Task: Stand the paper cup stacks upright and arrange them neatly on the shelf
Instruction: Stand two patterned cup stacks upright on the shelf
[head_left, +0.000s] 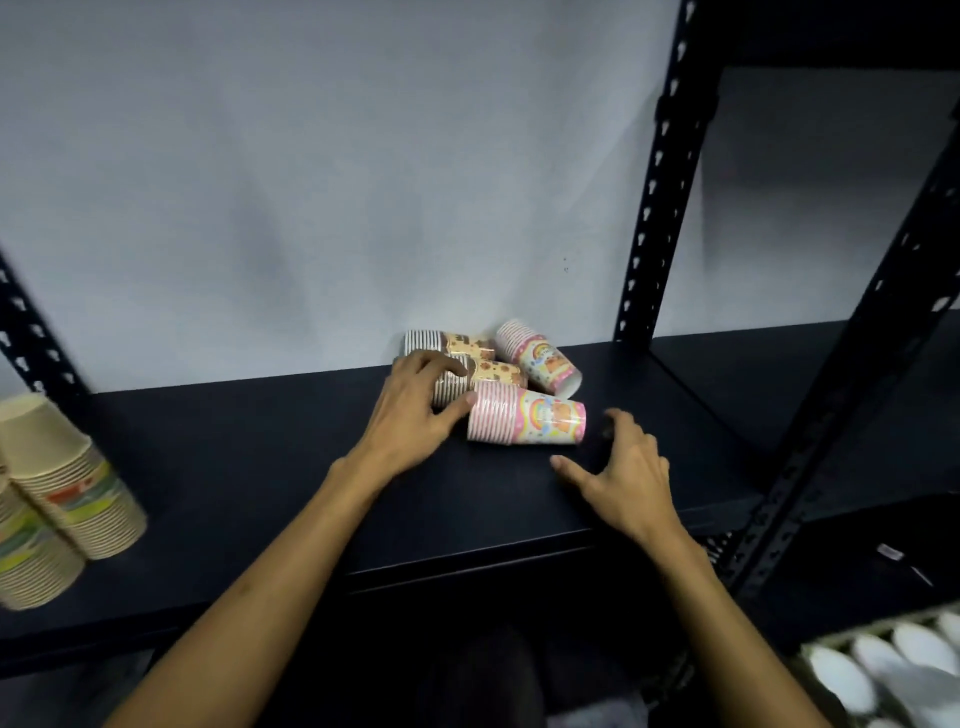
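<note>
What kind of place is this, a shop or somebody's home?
Probably a stockroom or shop storage area rather than a home: a black slotted-metal shelf against a bare wall, bulk paper cup stacks lying on it, and more beige cup stacks at the left.

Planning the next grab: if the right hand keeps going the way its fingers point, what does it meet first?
Most likely the near pink cup stack lying on its side; the right hand is open just right of its mouth end, though depth is uncertain.

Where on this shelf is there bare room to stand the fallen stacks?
Bare shelf lies between the beige stacks and the left hand. It's crowded at the back wall, where four fallen stacks cluster between both hands.
</note>
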